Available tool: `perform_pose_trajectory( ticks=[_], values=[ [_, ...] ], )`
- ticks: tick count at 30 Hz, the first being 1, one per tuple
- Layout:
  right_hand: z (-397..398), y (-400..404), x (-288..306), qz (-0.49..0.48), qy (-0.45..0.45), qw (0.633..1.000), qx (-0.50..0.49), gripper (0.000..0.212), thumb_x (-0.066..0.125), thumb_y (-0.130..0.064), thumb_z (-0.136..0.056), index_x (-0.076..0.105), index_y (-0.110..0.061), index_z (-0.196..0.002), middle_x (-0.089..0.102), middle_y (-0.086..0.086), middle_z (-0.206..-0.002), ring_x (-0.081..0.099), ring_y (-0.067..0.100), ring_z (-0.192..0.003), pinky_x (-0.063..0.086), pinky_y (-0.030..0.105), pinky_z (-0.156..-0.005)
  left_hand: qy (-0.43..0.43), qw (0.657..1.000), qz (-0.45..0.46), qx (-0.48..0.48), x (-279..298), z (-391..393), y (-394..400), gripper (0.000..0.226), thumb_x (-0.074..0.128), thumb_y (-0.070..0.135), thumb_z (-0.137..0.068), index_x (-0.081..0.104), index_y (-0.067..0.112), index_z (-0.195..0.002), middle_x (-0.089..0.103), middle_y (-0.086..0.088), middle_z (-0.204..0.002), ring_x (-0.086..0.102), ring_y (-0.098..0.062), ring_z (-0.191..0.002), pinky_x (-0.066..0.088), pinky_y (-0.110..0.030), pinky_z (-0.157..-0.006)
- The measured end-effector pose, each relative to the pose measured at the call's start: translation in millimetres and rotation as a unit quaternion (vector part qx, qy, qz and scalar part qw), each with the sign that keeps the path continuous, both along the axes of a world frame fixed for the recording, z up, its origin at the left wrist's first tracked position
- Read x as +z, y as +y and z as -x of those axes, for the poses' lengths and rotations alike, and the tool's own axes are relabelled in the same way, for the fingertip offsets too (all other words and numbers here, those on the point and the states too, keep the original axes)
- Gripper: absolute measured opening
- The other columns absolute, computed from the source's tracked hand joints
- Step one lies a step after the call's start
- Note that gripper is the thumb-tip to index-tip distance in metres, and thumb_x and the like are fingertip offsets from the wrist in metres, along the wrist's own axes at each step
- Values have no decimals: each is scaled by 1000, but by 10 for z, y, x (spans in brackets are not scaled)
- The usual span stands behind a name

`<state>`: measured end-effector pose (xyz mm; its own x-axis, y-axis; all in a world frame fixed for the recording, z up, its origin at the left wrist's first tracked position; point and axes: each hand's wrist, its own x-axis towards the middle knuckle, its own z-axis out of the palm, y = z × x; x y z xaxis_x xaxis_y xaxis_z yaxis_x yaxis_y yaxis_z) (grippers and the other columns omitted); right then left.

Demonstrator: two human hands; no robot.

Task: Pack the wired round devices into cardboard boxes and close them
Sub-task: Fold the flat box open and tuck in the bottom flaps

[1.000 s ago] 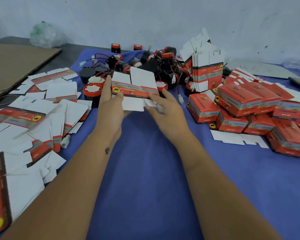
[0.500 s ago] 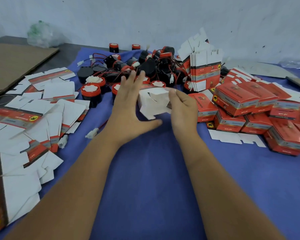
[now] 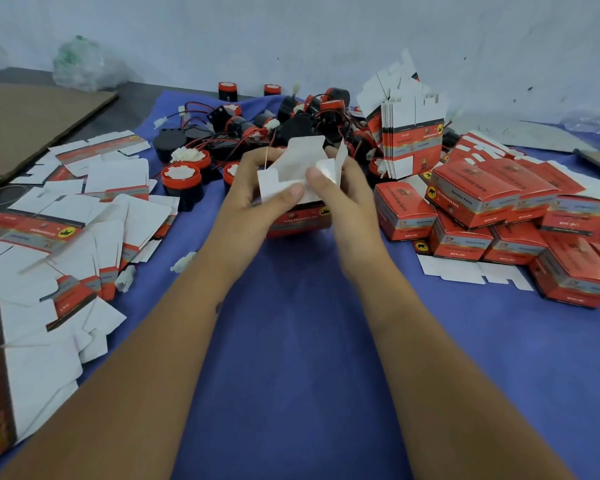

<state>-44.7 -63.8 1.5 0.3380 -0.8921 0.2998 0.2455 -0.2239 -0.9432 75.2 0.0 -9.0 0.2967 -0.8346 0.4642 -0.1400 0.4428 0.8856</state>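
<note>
Currently — box-forming step: left hand (image 3: 253,199) and right hand (image 3: 340,192) each grip one box (image 3: 297,174), flaps open; next, fold flaps shut — device (image 3: 182,180) loading follows.

Both hands, left hand (image 3: 253,199) and right hand (image 3: 340,199), grip a part-folded box (image 3: 297,174) with white flaps up, above blue cloth (image 3: 291,341), between flat blanks (image 3: 84,216), wired devices (image 3: 291,123) and closed boxes (image 3: 499,216).

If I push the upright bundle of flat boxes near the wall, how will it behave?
The upright bundle of flat boxes stands on thin edges and leans slightly, so it would probably tip or fan apart. The thin card looks light and bendable, so it may slide on the blue cloth.
</note>
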Motion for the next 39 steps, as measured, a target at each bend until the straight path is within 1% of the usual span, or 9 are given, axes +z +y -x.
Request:
perform_pose_trajectory(
  ticks=[7,13,17,19,22,24,29,34,39],
  values=[
    [-56,-22,-117,-58,-7,998,21,13,57,-19,-97,63,-29,-102,70,-4,-103,67,12,-93,56,27,-74,102,994,-32,16,-37,-28,-72,18,50,13,-101,46,24,-115,71,19,-86,68,0,-75,53,-17,-60],
    [-86,-47,-124,-74,-7,997,2,27,54,-7,-93,55,-33,-100,66,-7,-98,65,10,-83,54,21,-61,159,985,-53,-26,-37,-8,-111,43,23,45,-107,56,30,-130,69,6,-124,66,-12,-112,56,-24,-80],
    [-87,-13,-116,-33,-3,999,17,36,51,1,-89,54,-34,-99,65,-20,-88,63,-2,-79,52,17,-63,119,991,-57,1,-47,13,-114,33,42,23,-105,55,27,-135,61,5,-135,60,-11,-122,53,-27,-92],
    [-88,-4,-128,-27,-8,999,33,35,51,0,-90,55,-33,-100,66,-22,-85,64,-6,-76,52,16,-63,99,993,-53,25,-39,36,-105,40,44,10,-102,56,37,-128,61,14,-130,61,-2,-115,52,-19,-85],
    [-90,9,-107,-77,-52,993,78,18,49,-21,-100,59,-34,-107,71,-14,-96,68,-2,-86,55,20,-69,85,994,-54,42,-20,58,-106,50,39,5,-100,55,50,-115,63,20,-119,63,7,-100,51,-13,-74],
    [-71,-22,-77,-123,-85,985,89,30,36,-39,-104,61,-31,-118,71,-11,-108,67,-1,-98,55,17,-73,99,993,-51,42,-19,44,-115,48,38,6,-102,55,50,-112,65,20,-115,65,6,-94,51,-13,-70],
    [-63,-10,-59,-138,-63,982,114,29,45,-19,-101,60,-19,-125,64,12,-126,63,27,-110,52,43,-92,125,991,-43,10,-21,46,-112,43,37,9,-104,56,46,-114,66,13,-118,67,-4,-97,54,-21,-72],
    [-74,-8,-64,-93,-62,990,90,36,44,6,-91,63,-23,-102,67,9,-112,63,25,-95,55,38,-74,127,991,-43,8,-26,55,-108,36,38,8,-103,59,37,-98,66,0,-110,66,-14,-89,54,-26,-65],
    [-31,-1,-87,-113,-83,985,102,28,40,-10,-85,68,-14,-82,72,1,-87,64,24,-86,55,38,-71,175,983,-61,-7,-16,17,-80,20,48,19,-88,65,20,-78,70,0,-86,68,-12,-77,54,-26,-60]
  ],
)
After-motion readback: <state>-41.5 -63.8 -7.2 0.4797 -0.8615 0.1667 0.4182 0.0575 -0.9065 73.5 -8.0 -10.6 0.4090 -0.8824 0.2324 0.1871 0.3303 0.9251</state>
